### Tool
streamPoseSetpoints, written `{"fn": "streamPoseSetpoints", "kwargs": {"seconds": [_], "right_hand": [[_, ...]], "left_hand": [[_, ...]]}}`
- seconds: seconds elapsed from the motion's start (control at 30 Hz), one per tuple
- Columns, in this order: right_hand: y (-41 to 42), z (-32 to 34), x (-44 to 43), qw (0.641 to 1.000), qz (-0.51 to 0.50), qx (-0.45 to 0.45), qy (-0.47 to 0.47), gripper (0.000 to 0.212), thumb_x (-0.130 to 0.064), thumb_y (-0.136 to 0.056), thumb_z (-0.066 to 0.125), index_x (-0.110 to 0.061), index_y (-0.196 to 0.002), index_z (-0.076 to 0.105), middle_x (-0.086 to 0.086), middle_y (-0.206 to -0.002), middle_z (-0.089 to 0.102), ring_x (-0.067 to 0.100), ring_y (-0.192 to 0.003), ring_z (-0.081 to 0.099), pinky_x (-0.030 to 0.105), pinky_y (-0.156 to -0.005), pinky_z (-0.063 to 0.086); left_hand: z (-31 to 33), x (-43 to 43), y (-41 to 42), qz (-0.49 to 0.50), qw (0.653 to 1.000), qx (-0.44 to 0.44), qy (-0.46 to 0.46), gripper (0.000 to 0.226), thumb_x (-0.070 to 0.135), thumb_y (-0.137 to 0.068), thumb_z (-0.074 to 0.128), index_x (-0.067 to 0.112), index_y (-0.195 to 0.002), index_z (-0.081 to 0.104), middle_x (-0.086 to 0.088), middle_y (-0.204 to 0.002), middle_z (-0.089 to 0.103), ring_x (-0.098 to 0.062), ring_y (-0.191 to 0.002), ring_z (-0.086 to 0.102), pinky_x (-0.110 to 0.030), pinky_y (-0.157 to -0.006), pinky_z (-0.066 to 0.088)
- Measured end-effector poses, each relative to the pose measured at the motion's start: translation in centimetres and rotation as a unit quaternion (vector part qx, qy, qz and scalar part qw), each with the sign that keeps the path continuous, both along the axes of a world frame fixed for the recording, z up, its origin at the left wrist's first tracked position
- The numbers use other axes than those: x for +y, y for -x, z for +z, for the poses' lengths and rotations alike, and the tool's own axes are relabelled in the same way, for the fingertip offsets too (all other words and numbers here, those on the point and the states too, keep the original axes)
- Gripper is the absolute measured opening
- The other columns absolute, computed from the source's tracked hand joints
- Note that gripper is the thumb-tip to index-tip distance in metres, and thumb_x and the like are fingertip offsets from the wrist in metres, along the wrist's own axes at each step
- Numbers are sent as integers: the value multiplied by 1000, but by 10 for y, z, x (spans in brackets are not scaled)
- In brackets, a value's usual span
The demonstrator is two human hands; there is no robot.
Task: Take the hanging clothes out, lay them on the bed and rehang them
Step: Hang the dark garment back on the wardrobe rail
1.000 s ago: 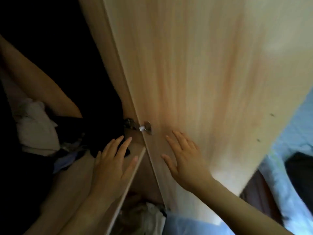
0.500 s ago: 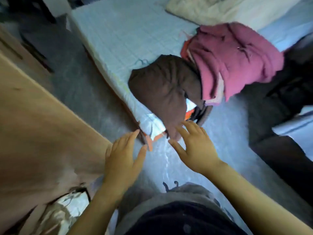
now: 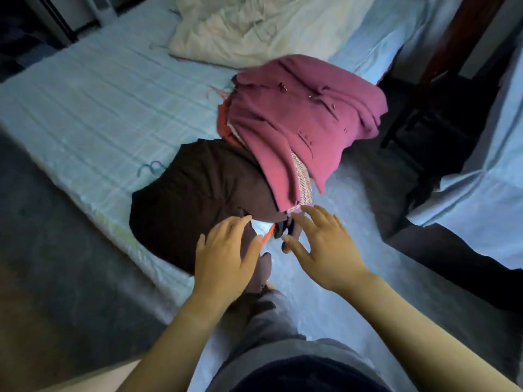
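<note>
Scanning left to right. Far left: dark grey floor (image 3: pixel 56 250), blurred, with a tan wood-coloured patch at the bottom corner that I can't identify. Next is the bed (image 3: pixel 99 108), low, with a pale blue checked sheet running diagonally up the frame. Cream bedding (image 3: pixel 240 32) is bunched at its far end. Blue hangers (image 3: pixel 150 168) lie on the sheet, touching the far edge of the brown garment (image 3: pixel 198 199).

The brown garment lies spread at the bed's near corner, its edge draped over the side. The left hand (image 3: pixel 226 258) is over its near edge, palm down, fingers straight and slightly spread, gripping nothing. Contact with the cloth can't be confirmed.

The magenta coat (image 3: pixel 297 117) lies on top of the pile and overlaps the brown garment's right side. A patterned fabric (image 3: pixel 302 179) shows under its hem.

The right hand (image 3: pixel 319 244) is just below that hem, palm down, fingers splayed, holding nothing. The two hands are apart, with a small gap between the thumbs. Grey trousers (image 3: pixel 271 321) sit below the hands at bottom centre.

On the right, dark wooden furniture (image 3: pixel 452 94) stands in shadow. At the far right a pale blue cloth (image 3: pixel 486 179) is draped over something.
</note>
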State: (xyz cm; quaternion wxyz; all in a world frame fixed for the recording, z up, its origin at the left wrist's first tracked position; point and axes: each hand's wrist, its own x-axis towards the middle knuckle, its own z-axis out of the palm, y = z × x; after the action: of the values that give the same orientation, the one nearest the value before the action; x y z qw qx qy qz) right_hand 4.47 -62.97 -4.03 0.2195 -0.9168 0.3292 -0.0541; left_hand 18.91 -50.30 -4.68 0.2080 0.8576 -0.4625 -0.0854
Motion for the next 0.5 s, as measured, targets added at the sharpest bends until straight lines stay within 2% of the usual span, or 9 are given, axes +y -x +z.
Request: {"fn": "streamPoseSetpoints", "kwargs": {"seconds": [0.13, 0.2, 0.3, 0.5], "right_hand": [[-75, 7, -59, 999, 36, 15, -14, 70, -60, -86, 23, -13, -127, 55, 9, -131, 52, 31, -126, 43, 47, -105, 35], [-112, 11, -86, 998, 66, 12, -3, 71, -60, -86, 23, -11, -126, 55, 10, -130, 53, 31, -124, 45, 46, -104, 36], [-166, 8, -123, 994, 111, 22, -10, 71, -60, -85, 24, -11, -127, 55, 12, -132, 52, 31, -125, 45, 52, -103, 36], [-266, -20, -172, 968, 246, 38, -11, 65, -55, -88, 31, -8, -122, 59, 14, -126, 57, 33, -119, 51, 47, -99, 42]], "left_hand": [[-2, -46, -73, 38, 999, -3, -21, 57, 55, -88, 31, 19, -126, 54, -3, -124, 59, -25, -117, 54, -55, -90, 44], [3, -67, -109, 61, 998, -20, -22, 58, 55, -89, 29, 19, -128, 51, -3, -126, 58, -24, -118, 53, -54, -92, 44], [5, -91, -154, 92, 994, -22, -51, 62, 57, -88, 25, 20, -132, 48, -1, -129, 55, -22, -119, 51, -50, -96, 42], [-22, -92, -209, 215, 972, 26, -95, 69, 61, -86, 20, 20, -134, 47, -1, -132, 54, -20, -121, 50, -45, -98, 43]]}}
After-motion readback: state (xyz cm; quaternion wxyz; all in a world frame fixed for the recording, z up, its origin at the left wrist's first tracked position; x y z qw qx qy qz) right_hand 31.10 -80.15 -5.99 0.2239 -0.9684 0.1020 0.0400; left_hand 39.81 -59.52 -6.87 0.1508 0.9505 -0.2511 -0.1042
